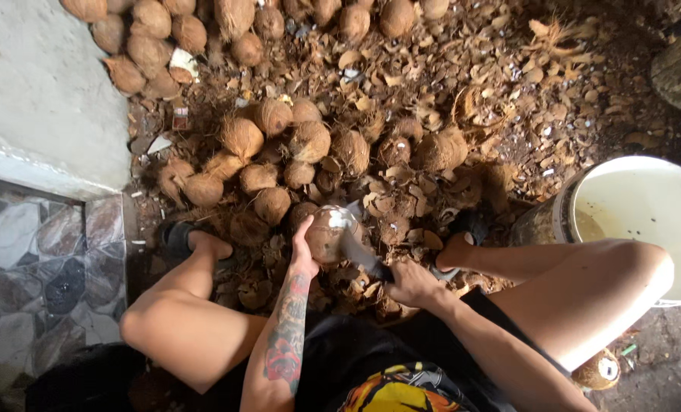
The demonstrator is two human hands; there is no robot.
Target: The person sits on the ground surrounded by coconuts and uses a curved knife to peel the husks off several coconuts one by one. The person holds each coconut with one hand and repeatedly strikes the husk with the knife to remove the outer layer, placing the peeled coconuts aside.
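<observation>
My left hand (304, 255) clasps a coconut (330, 233) (partly husked), my right hand (410, 282) clenches a knife (362, 250) against it, left of the white bucket (636, 200).

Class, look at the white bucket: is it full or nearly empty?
Nearly empty: the bucket shows bare white inner wall, with only a little brownish liquid low down.

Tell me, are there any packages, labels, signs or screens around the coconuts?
No readable package, label, sign or screen.
Pale scrap: flat, whitish, among the top-left coconuts; cannot tell if it is packaging.
Small reddish scrap: on the husk litter near the grey slab; too small to tell.
White bucket: round, unmarked, at right.
</observation>
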